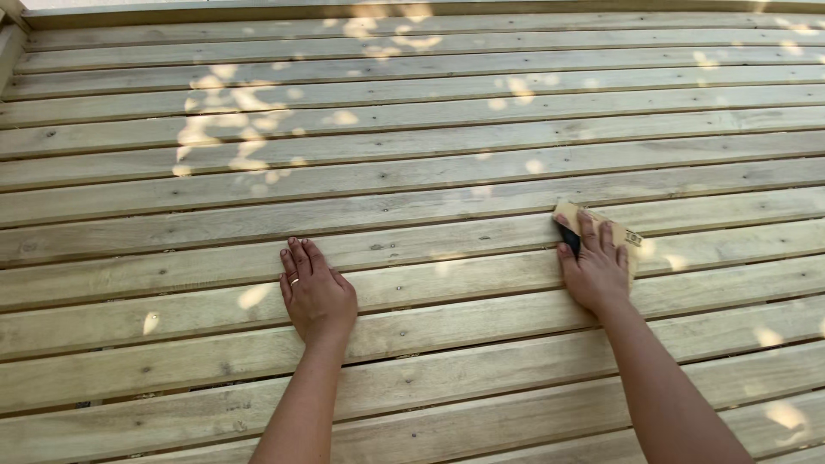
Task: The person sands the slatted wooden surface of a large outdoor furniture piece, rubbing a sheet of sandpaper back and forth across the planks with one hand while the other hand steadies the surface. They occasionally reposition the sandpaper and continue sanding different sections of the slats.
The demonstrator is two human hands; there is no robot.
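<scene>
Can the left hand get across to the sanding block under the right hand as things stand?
Probably yes: the left hand lies flat on the deck boards, with only bare planks between it and the sanding block under the right hand.

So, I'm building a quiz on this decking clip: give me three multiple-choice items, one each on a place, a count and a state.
1. Where is the sanding block?
A. under the right hand
B. under the left hand
C. lying alone

2. How many rings show on the left hand?
A. none
B. one
C. three

3. How does the left hand lie?
A. fisted
B. flat, palm down
C. lifted off the boards

Answers:
1 A, the right hand presses on it.
2 B, one band on a finger.
3 B, its fingers lie spread on the deck boards.
</scene>
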